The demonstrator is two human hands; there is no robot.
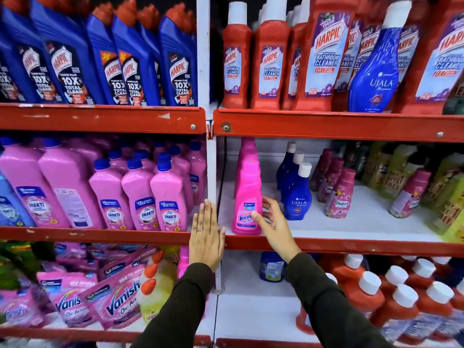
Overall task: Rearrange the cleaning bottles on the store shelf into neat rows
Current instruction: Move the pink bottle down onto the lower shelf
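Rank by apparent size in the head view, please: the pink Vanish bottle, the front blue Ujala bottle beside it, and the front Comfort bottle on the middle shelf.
1. Vanish bottle, clearly the tallest.
2. Ujala bottle.
3. Comfort bottle, looks slightly smaller than the Ujala; it stands a little further back, so this last ranking is unsure.

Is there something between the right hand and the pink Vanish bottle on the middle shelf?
Nothing visible. The right hand is already at the Vanish bottle, thumb on its label and fingers curled beside its right side. The blue Ujala bottle stands further right, apart.
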